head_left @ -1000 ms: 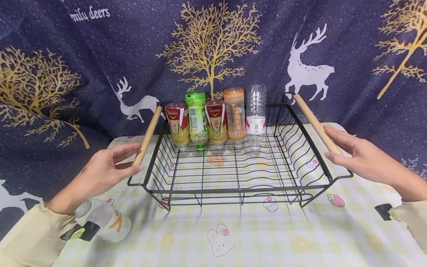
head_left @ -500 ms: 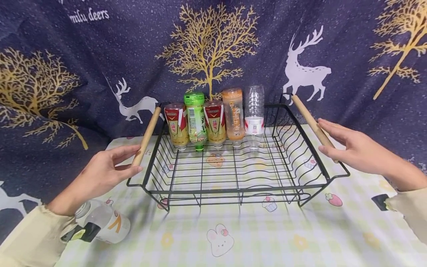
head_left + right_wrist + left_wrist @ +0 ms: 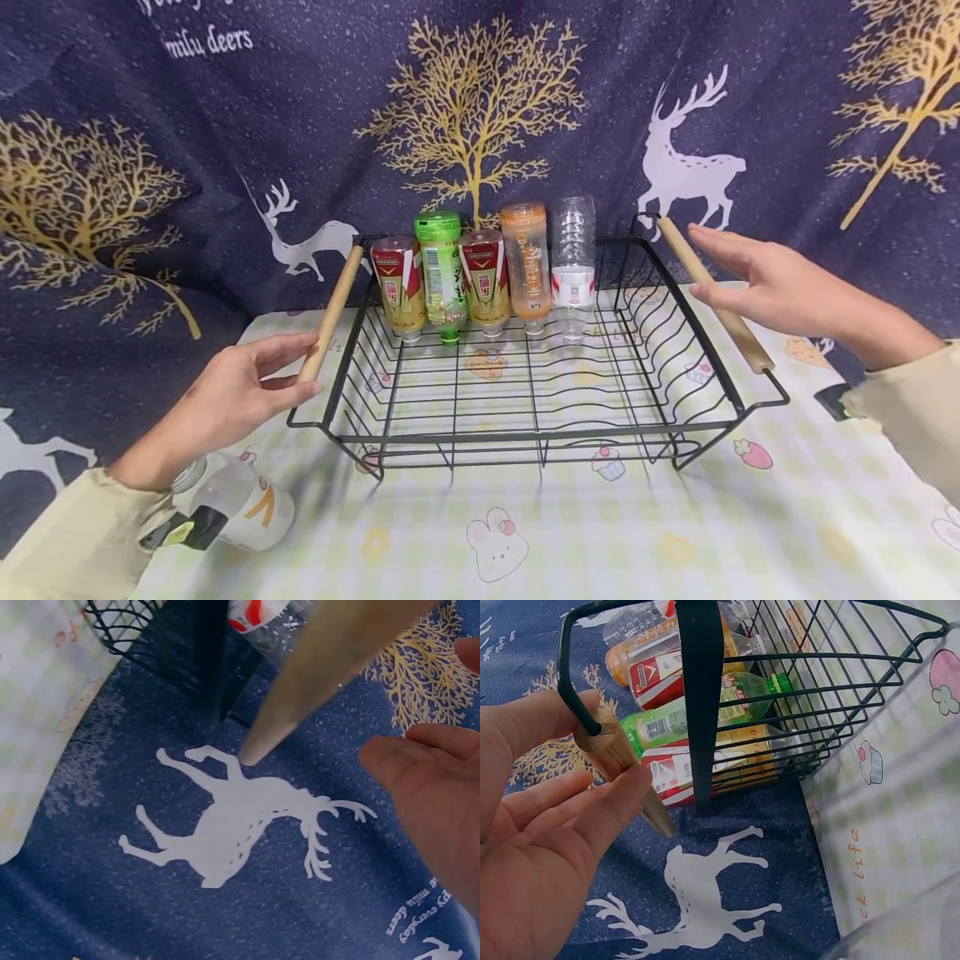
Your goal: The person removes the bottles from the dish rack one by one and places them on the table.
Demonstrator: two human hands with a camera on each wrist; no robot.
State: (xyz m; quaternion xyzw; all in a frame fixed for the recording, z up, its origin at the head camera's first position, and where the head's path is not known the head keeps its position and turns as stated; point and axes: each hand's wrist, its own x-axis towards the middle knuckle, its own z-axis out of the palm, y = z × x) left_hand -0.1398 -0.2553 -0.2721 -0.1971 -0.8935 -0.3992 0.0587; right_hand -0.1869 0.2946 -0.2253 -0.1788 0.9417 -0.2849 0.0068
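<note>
A black wire dish rack (image 3: 525, 436) with wooden side handles stands on the table. My left hand (image 3: 232, 404) pinches the near end of the left handle (image 3: 335, 308) between thumb and fingers, as the left wrist view also shows. My right hand (image 3: 780, 287) hovers beside the right handle (image 3: 738, 333), fingers extended; the right wrist view has a gap between them. Along the rack's back, bottles stand caps down: a red-and-gold bottle (image 3: 400, 287), a green bottle (image 3: 444, 279), another red-and-gold bottle (image 3: 486, 279), an orange bottle (image 3: 527, 267) and a clear bottle (image 3: 573, 287).
A clear bottle (image 3: 255, 504) with an orange mark lies on the table under my left forearm, partly hidden by the sleeve. The tablecloth (image 3: 600, 542) is pale green check with printed figures. A dark blue curtain (image 3: 300, 100) hangs close behind the rack.
My right hand has lifted off the right handle and shifted up and toward the back. My left hand stays at the left handle, and the rack and its bottles keep their places.
</note>
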